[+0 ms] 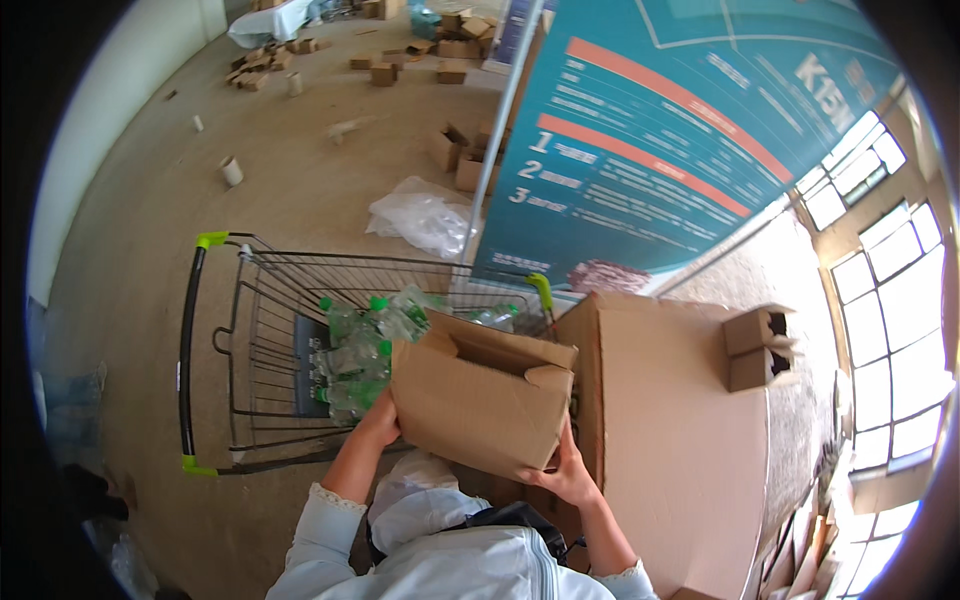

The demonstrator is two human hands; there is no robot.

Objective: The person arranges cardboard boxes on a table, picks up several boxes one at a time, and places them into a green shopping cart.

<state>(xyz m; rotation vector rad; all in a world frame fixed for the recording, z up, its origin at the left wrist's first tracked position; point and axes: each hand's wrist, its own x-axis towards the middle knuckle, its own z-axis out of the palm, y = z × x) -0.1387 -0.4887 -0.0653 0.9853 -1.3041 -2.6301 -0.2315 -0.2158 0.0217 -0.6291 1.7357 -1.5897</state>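
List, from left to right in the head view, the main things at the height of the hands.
Cart handle → plastic bottles → left hand → cardboard box → right hand → small boxes → window.

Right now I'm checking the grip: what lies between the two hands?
In the head view, the open cardboard box spans it, left hand and right hand gripping its opposite lower corners.

Cardboard box point(485, 405) hides fingers of both hands and part of the bottles point(365, 345) in the trolley point(215, 350). Far floor boxes point(400, 60) too small to tell contents.
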